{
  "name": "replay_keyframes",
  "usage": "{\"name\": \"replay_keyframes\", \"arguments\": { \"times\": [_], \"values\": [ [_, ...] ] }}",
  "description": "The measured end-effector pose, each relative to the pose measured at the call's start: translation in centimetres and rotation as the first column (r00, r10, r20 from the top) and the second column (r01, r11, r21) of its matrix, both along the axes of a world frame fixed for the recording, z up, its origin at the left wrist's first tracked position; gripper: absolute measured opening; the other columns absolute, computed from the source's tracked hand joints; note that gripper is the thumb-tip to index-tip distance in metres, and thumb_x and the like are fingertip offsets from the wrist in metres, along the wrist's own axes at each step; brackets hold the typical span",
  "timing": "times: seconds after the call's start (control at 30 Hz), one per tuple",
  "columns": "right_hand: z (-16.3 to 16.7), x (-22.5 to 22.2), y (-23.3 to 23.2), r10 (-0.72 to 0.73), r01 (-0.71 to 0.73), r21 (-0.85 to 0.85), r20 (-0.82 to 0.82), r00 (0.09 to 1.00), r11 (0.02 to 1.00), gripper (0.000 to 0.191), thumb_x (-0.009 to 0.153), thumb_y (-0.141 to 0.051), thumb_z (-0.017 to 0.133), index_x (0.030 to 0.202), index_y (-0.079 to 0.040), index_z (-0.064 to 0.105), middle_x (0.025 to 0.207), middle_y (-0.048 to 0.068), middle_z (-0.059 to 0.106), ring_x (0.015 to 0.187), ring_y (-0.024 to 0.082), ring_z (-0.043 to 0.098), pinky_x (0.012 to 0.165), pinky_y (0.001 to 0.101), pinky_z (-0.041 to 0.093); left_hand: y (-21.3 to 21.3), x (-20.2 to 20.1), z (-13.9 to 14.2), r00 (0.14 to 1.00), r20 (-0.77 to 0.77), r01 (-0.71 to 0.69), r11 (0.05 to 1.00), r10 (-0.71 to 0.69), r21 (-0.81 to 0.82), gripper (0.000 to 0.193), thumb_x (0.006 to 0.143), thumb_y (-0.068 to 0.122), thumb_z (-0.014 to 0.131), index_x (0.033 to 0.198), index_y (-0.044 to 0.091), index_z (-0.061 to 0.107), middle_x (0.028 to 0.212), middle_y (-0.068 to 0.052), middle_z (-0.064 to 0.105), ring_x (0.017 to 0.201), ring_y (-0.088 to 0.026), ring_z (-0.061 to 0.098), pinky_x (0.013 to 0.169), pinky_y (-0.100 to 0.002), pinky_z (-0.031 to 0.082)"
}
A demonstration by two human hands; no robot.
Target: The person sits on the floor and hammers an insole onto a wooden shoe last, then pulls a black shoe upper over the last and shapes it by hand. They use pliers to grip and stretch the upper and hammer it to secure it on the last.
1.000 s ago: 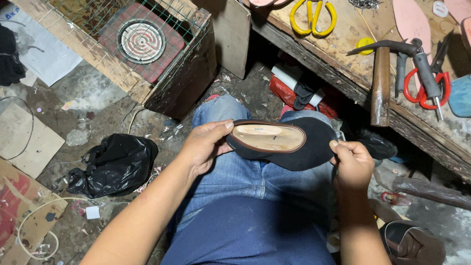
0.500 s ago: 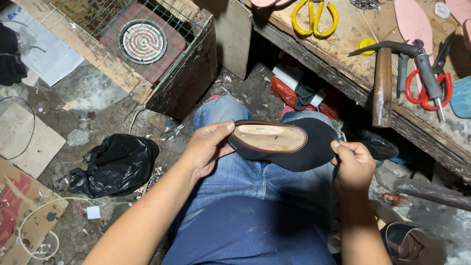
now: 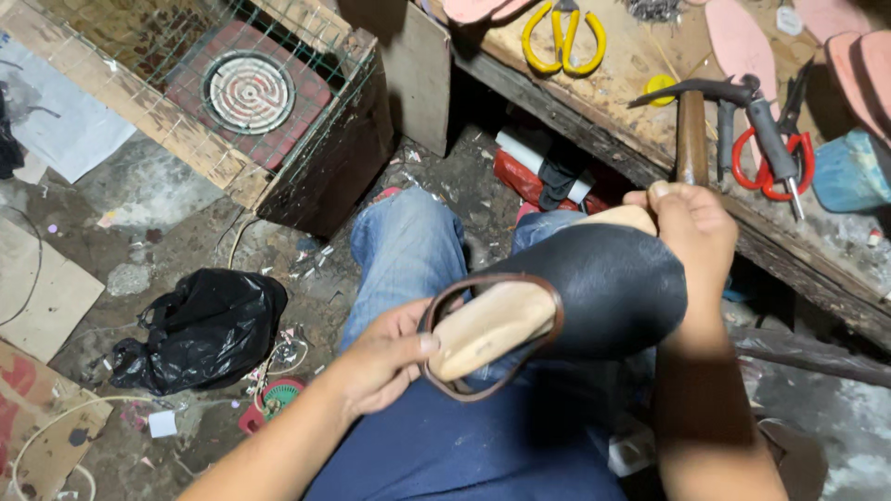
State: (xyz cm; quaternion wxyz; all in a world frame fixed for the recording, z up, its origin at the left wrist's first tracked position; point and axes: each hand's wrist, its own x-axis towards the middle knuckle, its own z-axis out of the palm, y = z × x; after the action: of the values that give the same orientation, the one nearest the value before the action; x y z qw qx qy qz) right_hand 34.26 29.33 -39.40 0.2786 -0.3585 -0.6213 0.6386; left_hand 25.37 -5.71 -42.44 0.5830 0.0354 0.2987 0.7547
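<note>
A black leather shoe upper stretched over a pale wooden last (image 3: 566,306) is held above the lap, over the blue-jeaned knees (image 3: 408,250), tilted with the toe toward the surface and the heel end toward the body. The brown-edged opening (image 3: 487,334) shows the wood of the last inside it. The left hand (image 3: 380,362) is closed on the heel end, thumb lying on the wood and fingers curled beneath; the right hand (image 3: 691,232) is clenched round the toe end, thumb on top where a strip of bare last shows.

For this fitting step to go well, the leather would best be drawn evenly from toe to heel, the last being steadied against the thighs so that neither grip has to loosen. Pressure is better spread along the rim than pinched at one spot, or the edge may pucker. The upper should be kept centred on the last before any fixing is tried.

On the worn wooden surface (image 3: 631,83) just beyond the toe lie a wooden-handled hammer (image 3: 691,130), red-handled pliers (image 3: 766,158) and yellow-handled scissors (image 3: 561,37). A crumpled black plastic bag (image 3: 204,325) lies on the dirty floor, near a wire-meshed wooden crate (image 3: 232,102).
</note>
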Motion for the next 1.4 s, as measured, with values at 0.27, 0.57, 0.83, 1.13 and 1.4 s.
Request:
{"name": "replay_keyframes", "arguments": {
  "times": [0.27,0.57,0.83,1.13,1.4],
  "values": [
    [-2.8,1.4,-1.6,0.117,-0.122,-0.370,-0.037,0.992,0.921,0.054,0.110,-0.040,0.045,0.100,0.008,0.068,0.087,0.015,0.072,0.074,0.019,0.068,0.074,0.0332,0.057,-1.0,-2.5,-1.6,0.957,-0.203,-0.269,0.894,0.207,-0.358,0.047,0.099,0.022,0.065,0.142,0.009,0.054,0.118,-0.008,0.067,0.101,-0.015,0.065,0.082,-0.032,0.054],
    [-4.4,3.6,-2.9,0.183,-0.205,0.262,0.109,0.977,0.943,0.035,0.108,-0.022,0.053,0.109,0.009,0.068,0.120,0.017,0.069,0.113,0.024,0.064,0.101,0.0345,0.048,2.2,-5.6,-0.7,0.945,-0.280,-0.272,0.882,0.169,-0.385,0.046,0.097,0.024,0.066,0.139,0.006,0.063,0.116,-0.005,0.071,0.100,-0.013,0.068,0.087,-0.031,0.056],
    [-4.4,4.2,-3.8,0.179,-0.179,0.019,0.001,0.984,0.984,0.011,0.101,-0.005,0.066,0.103,0.005,0.068,0.114,0.009,0.068,0.104,0.012,0.060,0.099,0.0274,0.047,2.8,-6.3,0.3,0.952,-0.269,-0.250,0.872,0.143,-0.421,0.053,0.097,0.031,0.059,0.143,0.005,0.060,0.120,-0.003,0.073,0.104,-0.010,0.069,0.090,-0.029,0.055],
    [-9.4,3.2,-1.5,-0.024,0.024,-0.014,-0.008,1.000,1.000,0.008,0.089,-0.001,0.075,0.095,0.002,0.070,0.104,0.005,0.072,0.093,0.009,0.064,0.088,0.0232,0.051,4.2,-5.9,-0.6,0.937,-0.300,-0.312,0.818,0.180,-0.483,0.037,0.100,0.029,0.063,0.128,0.004,0.066,0.110,-0.006,0.070,0.098,-0.016,0.066,0.090,-0.039,0.056],
    [-9.2,3.7,-2.0,0.030,-0.031,0.026,0.035,0.999,0.999,0.010,0.093,-0.005,0.073,0.100,0.002,0.069,0.107,0.008,0.073,0.094,0.008,0.065,0.089,0.0224,0.053,3.3,-6.6,0.5,0.960,-0.207,-0.266,0.845,0.189,-0.464,0.042,0.096,0.031,0.061,0.130,0.007,0.068,0.117,-0.006,0.074,0.105,-0.016,0.069,0.093,-0.038,0.056]
  ]
}}
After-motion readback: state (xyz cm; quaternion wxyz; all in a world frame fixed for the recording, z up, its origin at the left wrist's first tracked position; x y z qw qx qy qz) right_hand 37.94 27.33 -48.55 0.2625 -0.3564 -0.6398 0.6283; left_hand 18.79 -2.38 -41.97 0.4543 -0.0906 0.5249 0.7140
